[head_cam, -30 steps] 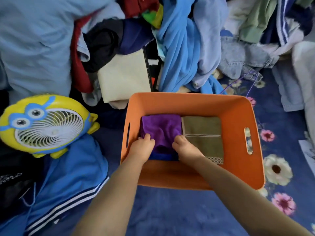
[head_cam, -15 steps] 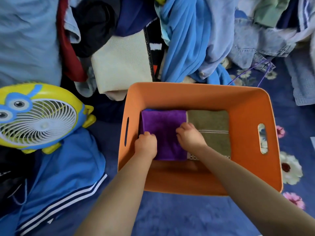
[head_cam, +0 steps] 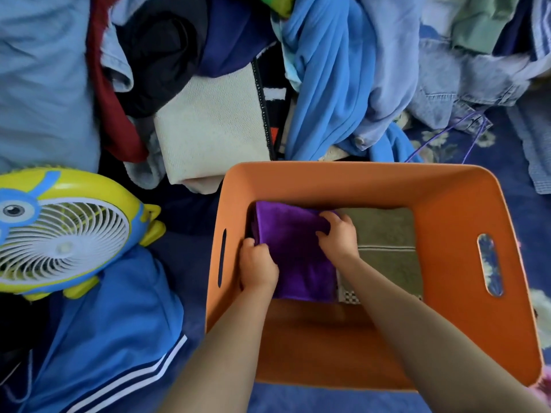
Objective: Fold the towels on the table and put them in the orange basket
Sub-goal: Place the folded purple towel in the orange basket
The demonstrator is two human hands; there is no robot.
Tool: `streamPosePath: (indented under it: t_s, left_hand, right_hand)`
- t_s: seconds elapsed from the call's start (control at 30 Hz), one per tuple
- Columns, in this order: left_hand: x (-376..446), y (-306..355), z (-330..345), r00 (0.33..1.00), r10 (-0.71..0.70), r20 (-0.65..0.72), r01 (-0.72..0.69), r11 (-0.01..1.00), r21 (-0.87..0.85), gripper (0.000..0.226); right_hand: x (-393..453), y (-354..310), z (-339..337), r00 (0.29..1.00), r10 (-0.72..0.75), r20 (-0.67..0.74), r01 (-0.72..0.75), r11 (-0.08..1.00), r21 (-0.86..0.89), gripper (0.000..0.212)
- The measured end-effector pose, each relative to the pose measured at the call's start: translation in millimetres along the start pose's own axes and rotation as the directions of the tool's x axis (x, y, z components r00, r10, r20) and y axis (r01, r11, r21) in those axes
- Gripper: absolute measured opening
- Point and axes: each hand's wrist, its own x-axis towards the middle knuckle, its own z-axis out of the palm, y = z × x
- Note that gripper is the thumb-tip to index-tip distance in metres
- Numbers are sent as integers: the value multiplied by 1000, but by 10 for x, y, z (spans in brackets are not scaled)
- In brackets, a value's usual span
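The orange basket (head_cam: 456, 210) stands in front of me on a blue floral cloth. Inside it, a folded purple towel (head_cam: 293, 242) lies on the left of the bottom, and a folded olive-green towel (head_cam: 384, 234) lies to its right. Both my hands are down in the basket. My left hand (head_cam: 258, 268) grips the purple towel's near-left edge. My right hand (head_cam: 338, 235) presses with curled fingers on its far-right corner, where it meets the green towel.
A yellow and blue cartoon fan (head_cam: 59, 234) sits left of the basket. A blue striped garment (head_cam: 113, 332) lies below it. A cream knitted cloth (head_cam: 208, 126) and a heap of blue, black and denim clothes (head_cam: 328, 70) fill the far side.
The basket has come nearer in view. My right hand has slid from the purple towel's near edge up to its far-right corner. My left hand stays at the near-left edge.
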Motion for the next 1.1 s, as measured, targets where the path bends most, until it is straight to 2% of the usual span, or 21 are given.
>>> streamPosePath:
  t_s: [0.03,0.1,0.17,0.2,0.27,0.3,0.37,0.43,0.47,0.6,0.7,0.87,1.1]
  left_hand:
    - [7,10,4,1000,6,-14,-6,999,33,35]
    - [11,27,-5,1000,0,12,-2,995,100,32]
    - [-6,30,-3,999,1,36,-7,985,171,33]
    - [-24,22,8,999,27,34,-35,972,232,36]
    - [-80,2,48,989,148,13,-142,914,380,47]
    - [-103,-13,66,976,218,20,-204,875,440,51]
    - [-108,-48,78,956,277,100,-288,812,507,58]
    - [-94,-82,35,958,209,198,-283,805,522,63]
    - [-85,-85,4,956,173,237,-276,803,528,64]
    - [-186,-23,-164,949,198,246,-306,768,562,52]
    - [-268,37,-333,947,222,232,-318,746,585,41]
    - [-559,188,-694,952,227,204,-305,721,622,39]
    - [-1299,525,-1237,958,265,113,-273,717,641,37]
  right_hand:
    - [-13,15,15,1000,8,-8,-8,1000,13,51]
    - [-54,10,48,1000,4,13,-3,998,-69,60]
    - [-87,20,87,982,-181,-60,160,954,-253,62]
    - [-90,36,112,955,-288,-76,248,910,-331,55]
    - [-142,31,62,911,-411,22,366,785,-500,36]
    - [-169,49,63,900,-425,98,405,730,-551,35]
    - [-189,104,96,907,-325,269,422,716,-557,55]
    - [-133,148,97,897,-181,402,397,729,-558,65]
    - [-107,111,68,894,-147,424,387,730,-563,66]
    - [-131,-14,-30,893,-152,424,385,747,-542,62]
    - [-300,-41,-109,902,-192,387,372,798,-473,59]
    - [-728,-67,-407,891,-222,395,393,811,-432,55]
    - [-1314,-277,-1210,912,-317,260,398,836,-377,48]
